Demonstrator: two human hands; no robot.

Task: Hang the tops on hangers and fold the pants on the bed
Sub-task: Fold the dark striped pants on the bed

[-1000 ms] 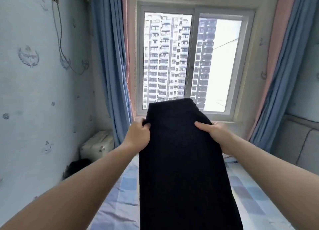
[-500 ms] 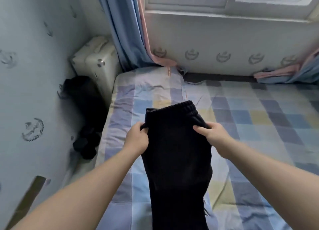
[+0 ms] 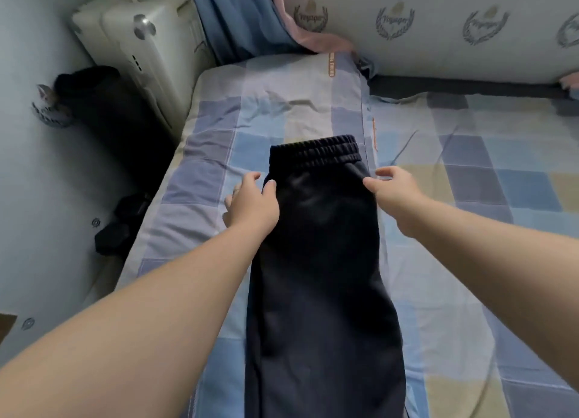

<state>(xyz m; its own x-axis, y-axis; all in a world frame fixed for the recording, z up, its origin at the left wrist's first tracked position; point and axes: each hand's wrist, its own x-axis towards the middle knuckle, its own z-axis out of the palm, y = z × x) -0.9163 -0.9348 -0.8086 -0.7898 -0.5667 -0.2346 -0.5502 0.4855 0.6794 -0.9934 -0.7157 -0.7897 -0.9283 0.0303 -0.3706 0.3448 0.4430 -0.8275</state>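
Observation:
Dark navy pants [image 3: 319, 261] lie flat and lengthwise on the checked bed sheet [image 3: 454, 217], folded leg on leg, elastic waistband at the far end. My left hand [image 3: 250, 203] hovers at the pants' left edge just below the waistband, fingers loosely spread and the thumb tip touching the cloth. At the right edge my right hand [image 3: 393, 195] has its thumb tip against the fabric and the other fingers lifted off and relaxed. Neither hand grips the pants. No tops or hangers are in view.
A white suitcase [image 3: 147, 51] stands in the corner left of the bed, with a dark bag [image 3: 103, 113] on the floor beside it. Blue and pink curtains [image 3: 238, 19] hang down onto the bed's far end. A patterned wall [image 3: 438, 32] runs behind the bed.
The pants were held up by the waistband in front of the window, then lowered. They now lie on the bed and both hands have let go of them.

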